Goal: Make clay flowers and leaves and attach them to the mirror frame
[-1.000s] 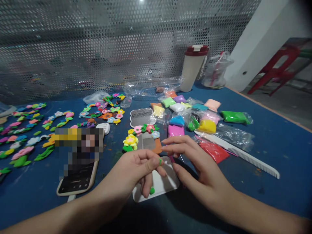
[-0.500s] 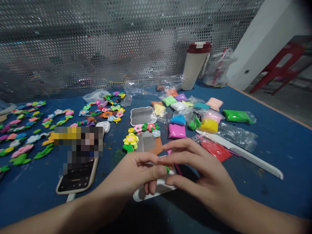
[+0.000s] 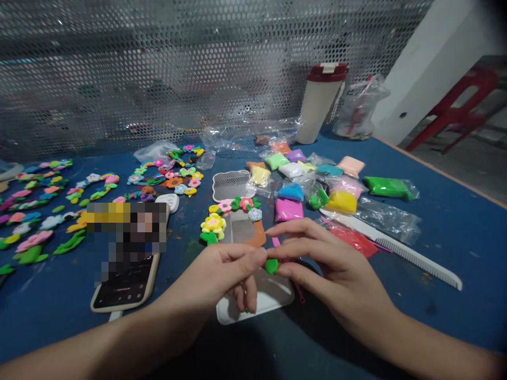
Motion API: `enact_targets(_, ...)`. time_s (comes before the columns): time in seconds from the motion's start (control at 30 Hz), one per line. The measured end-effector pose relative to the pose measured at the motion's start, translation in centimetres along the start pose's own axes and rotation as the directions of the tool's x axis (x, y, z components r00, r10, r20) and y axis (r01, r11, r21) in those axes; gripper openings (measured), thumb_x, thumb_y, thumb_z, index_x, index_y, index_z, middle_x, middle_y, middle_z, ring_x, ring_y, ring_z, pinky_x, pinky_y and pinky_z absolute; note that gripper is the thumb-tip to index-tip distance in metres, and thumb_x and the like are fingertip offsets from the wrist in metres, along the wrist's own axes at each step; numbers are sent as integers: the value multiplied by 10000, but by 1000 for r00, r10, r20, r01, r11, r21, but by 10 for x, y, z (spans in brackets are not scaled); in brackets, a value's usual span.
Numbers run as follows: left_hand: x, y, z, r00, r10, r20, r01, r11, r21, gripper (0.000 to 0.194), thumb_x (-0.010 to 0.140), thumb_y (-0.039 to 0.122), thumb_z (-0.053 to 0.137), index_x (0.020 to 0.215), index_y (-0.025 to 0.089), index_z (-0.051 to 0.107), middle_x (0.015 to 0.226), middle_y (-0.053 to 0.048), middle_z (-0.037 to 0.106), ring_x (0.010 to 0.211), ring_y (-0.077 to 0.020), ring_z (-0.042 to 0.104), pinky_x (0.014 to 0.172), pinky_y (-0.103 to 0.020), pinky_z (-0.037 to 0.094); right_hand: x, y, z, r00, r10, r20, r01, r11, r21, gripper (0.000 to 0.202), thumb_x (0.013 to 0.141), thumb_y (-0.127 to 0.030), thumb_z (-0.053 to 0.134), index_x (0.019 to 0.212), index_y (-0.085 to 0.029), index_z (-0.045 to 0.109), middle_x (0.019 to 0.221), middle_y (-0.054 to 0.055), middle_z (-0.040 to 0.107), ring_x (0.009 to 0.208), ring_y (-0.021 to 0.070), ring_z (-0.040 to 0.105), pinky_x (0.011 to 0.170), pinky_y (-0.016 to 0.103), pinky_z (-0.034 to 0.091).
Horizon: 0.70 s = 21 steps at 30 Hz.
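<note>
A small piece of green modelling clay point(image 3: 271, 265) sits between the fingertips of both hands. The thumb and index finger of my left hand point(image 3: 227, 272) are pinched together at its left edge, the other fingers curled below. From the right, the thumb and fingertips of my right hand point(image 3: 335, 266) close on the same piece. Under the hands lies a white-framed mirror point(image 3: 255, 303), partly hidden. Just beyond is another mirror point(image 3: 240, 232) trimmed with clay flowers, a green leaf and a brown strip. Beside the right fingertips shows a thin pink tool point(image 3: 300, 293), mostly covered.
Bagged clay packs point(image 3: 289, 210) in several colours lie behind my right hand, near a white comb-ended knife point(image 3: 412, 253). A phone point(image 3: 124, 290) and clay-flower frames point(image 3: 35, 243) are on the left. A tumbler point(image 3: 319, 108) stands at the back before a perforated metal panel point(image 3: 158, 79).
The green clay, mostly hidden between the fingers before, now shows its flat face. My left thumb has shifted up and left, and the view has moved slightly.
</note>
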<state>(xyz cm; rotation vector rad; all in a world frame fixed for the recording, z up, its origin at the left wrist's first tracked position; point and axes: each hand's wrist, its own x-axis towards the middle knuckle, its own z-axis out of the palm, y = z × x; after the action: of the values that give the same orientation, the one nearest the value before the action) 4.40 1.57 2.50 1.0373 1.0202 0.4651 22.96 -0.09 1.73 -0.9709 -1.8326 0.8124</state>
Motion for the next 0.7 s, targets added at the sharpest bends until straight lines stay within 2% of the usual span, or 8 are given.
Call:
enact_targets(0.1, -1, 3, -1, 1000, -5, -25, 7, 997, 75, 348, 732, 491, 652, 702, 145, 628, 378, 52, 498, 375, -62, 382, 451, -189, 289, 0, 1, 0, 1000, -5, 31, 5, 1000, -31, 185, 842, -122, 601, 954, -247, 681, 1096, 0, 600, 1034, 99, 562, 894, 195, 458)
enact_targets(0.2, -2, 5, -1, 999, 14, -42, -11, 997, 71, 298, 741, 444, 647, 709, 149, 628, 382, 60, 497, 372, -61, 390, 456, -193, 278, -3, 2, 4, 999, -13, 30, 14, 998, -54, 293, 822, -154, 634, 1094, -260, 608, 1133, 19, 577, 1060, 140, 547, 886, 259, 486)
enact_targets(0.3, -2, 7, 2, 999, 6, -38, -4, 998, 67, 279, 729, 426, 654, 673, 156, 612, 379, 62, 493, 365, -65, 403, 446, -193, 277, -6, 4, 12, 999, 9, -39, -11, 998, -57, 419, 771, -171, 690, 1146, -250, 518, 1079, 40, 567, 941, 156, 575, 764, 273, 541)
enact_targets(0.37, -3, 8, 4, 999, -18, -37, 21, 996, 82, 282, 724, 433, 653, 671, 159, 613, 372, 58, 494, 359, -71, 401, 440, -196, 284, -8, 4, 16, 997, 13, -73, -17, 998, -56, 351, 778, -162, 675, 1079, -246, 516, 1021, 40, 572, 841, 146, 587, 663, 252, 552)
enact_targets(0.43, -3, 8, 5, 998, -24, -60, 29, 996, 88, 285, 727, 436, 652, 675, 158, 618, 366, 57, 492, 364, -71, 391, 448, -199, 283, -8, 2, 17, 996, -10, -94, 2, 997, -83, 261, 786, -151, 659, 996, -237, 531, 991, 46, 585, 846, 156, 591, 617, 241, 547)
enact_targets(0.57, -2, 6, 4, 996, -6, -94, 14, 997, 80, 284, 740, 424, 658, 673, 150, 624, 377, 54, 506, 392, -63, 382, 477, -198, 264, -6, -1, 14, 992, -69, -102, 51, 985, -167, 155, 802, -127, 634, 920, -212, 580, 985, 49, 626, 908, 156, 600, 699, 251, 548)
enact_targets(0.7, -1, 6, 3, 997, 1, -83, 7, 996, 89, 269, 744, 403, 653, 651, 152, 626, 388, 46, 522, 407, -76, 422, 478, -198, 282, -5, 0, 10, 994, -84, -76, 66, 975, -214, 144, 826, -109, 599, 926, -209, 627, 995, 48, 647, 907, 151, 627, 765, 268, 548)
